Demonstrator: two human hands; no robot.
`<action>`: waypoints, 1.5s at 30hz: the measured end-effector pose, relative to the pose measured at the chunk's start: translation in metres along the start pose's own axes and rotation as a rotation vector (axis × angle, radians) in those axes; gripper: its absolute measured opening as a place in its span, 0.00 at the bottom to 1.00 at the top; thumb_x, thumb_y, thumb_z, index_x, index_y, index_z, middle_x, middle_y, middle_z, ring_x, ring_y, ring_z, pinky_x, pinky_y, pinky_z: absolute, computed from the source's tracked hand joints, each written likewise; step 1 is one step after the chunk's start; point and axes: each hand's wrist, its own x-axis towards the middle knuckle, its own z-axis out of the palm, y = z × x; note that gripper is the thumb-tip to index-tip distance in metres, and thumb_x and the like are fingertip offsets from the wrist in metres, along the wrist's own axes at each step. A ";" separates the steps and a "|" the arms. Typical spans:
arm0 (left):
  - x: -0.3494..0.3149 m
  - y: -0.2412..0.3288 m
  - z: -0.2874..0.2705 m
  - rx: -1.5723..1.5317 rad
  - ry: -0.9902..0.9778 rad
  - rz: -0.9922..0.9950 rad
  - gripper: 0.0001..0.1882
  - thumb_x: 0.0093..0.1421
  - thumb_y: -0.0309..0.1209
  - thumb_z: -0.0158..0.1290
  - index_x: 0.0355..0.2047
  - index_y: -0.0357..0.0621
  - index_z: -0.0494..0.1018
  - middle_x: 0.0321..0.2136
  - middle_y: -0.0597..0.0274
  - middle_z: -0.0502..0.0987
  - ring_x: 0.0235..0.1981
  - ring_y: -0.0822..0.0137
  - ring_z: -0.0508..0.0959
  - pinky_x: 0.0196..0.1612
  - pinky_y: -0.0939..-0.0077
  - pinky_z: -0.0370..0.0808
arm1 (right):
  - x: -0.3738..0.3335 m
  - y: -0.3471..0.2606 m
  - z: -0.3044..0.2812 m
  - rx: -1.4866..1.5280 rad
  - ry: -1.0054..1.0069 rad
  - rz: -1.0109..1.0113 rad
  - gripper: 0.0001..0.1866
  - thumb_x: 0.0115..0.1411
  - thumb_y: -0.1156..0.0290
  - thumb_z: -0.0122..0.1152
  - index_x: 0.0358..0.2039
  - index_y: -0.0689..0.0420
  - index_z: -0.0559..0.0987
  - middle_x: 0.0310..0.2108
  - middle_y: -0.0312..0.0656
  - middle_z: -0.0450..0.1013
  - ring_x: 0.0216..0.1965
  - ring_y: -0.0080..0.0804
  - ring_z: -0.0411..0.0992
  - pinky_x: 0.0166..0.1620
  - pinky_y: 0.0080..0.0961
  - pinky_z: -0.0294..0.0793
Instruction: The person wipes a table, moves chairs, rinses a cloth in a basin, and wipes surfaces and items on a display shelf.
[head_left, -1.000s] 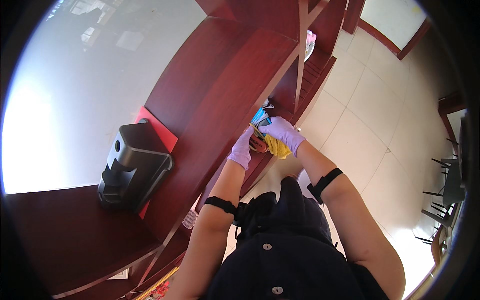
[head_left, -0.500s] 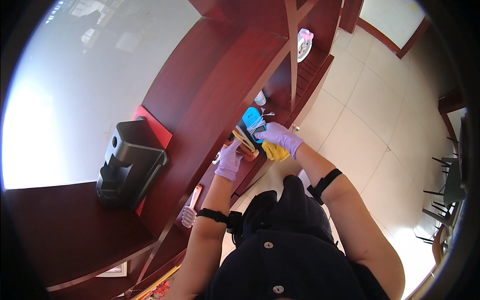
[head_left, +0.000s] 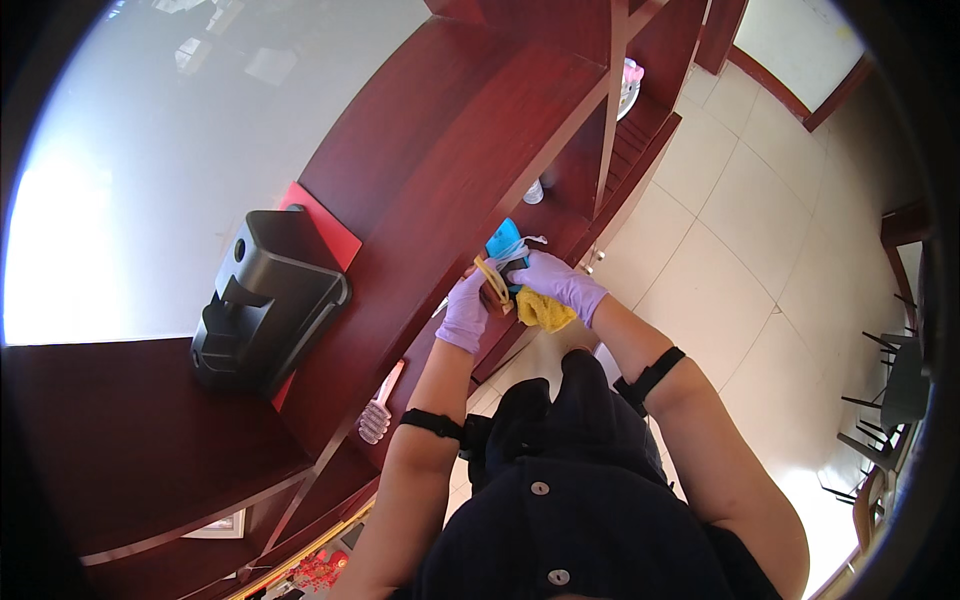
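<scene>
Both my hands wear lilac gloves and work close together over a lower shelf (head_left: 487, 348) of the dark red wooden cabinet. My left hand (head_left: 464, 312) is closed round a brown thing (head_left: 492, 300) with a pale yellow loop (head_left: 492, 278); its kind is unclear. In my right hand (head_left: 562, 284) is a flat blue object (head_left: 504, 238) with a white cord (head_left: 512, 252) wound about it, partly hidden by the fingers. A yellow cloth (head_left: 545, 312) hangs below that same hand, and whether the fingers grip it too cannot be seen.
A black moulded plastic device (head_left: 265, 300) stands on the upper shelf at left, before a red card (head_left: 325, 232). A clear-headed brush (head_left: 378, 415) lies near my left forearm. Behind my hands is a white cylinder (head_left: 534, 192). Pale floor tiles (head_left: 720, 240) extend right toward dark chairs (head_left: 895, 385).
My hands have come closer together, and the right fingers now cover more of the blue object. The whole view has shifted slightly.
</scene>
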 end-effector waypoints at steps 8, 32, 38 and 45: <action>-0.043 0.006 0.008 -0.442 -0.366 -0.122 0.40 0.59 0.57 0.53 0.63 0.44 0.61 0.54 0.53 0.73 0.48 0.54 0.76 0.46 0.56 0.77 | -0.066 -0.088 0.012 -0.551 0.145 -0.078 0.41 0.55 0.35 0.51 0.48 0.66 0.71 0.38 0.55 0.76 0.39 0.50 0.78 0.43 0.43 0.77; -0.092 -0.009 -0.114 -0.660 -0.253 -0.123 0.30 0.65 0.55 0.41 0.63 0.54 0.63 0.61 0.66 0.68 0.55 0.51 0.75 0.52 0.37 0.72 | -0.004 0.003 0.077 -0.959 0.366 -0.377 0.23 0.61 0.62 0.52 0.58 0.46 0.74 0.57 0.40 0.69 0.63 0.37 0.61 0.61 0.48 0.58; -0.115 -0.010 -0.133 -0.573 -0.202 -0.187 0.29 0.65 0.54 0.42 0.61 0.53 0.64 0.57 0.64 0.72 0.51 0.50 0.76 0.48 0.37 0.74 | -0.047 0.010 0.068 -0.955 0.310 -0.663 0.24 0.62 0.63 0.50 0.60 0.48 0.71 0.57 0.42 0.70 0.62 0.34 0.64 0.65 0.45 0.55; -0.137 -0.013 -0.128 -0.627 -0.307 -0.246 0.30 0.65 0.52 0.46 0.62 0.51 0.62 0.55 0.57 0.71 0.50 0.50 0.76 0.45 0.38 0.75 | 0.004 -0.013 0.062 -1.142 0.320 -0.186 0.27 0.63 0.64 0.42 0.61 0.59 0.68 0.59 0.50 0.68 0.63 0.44 0.62 0.66 0.49 0.52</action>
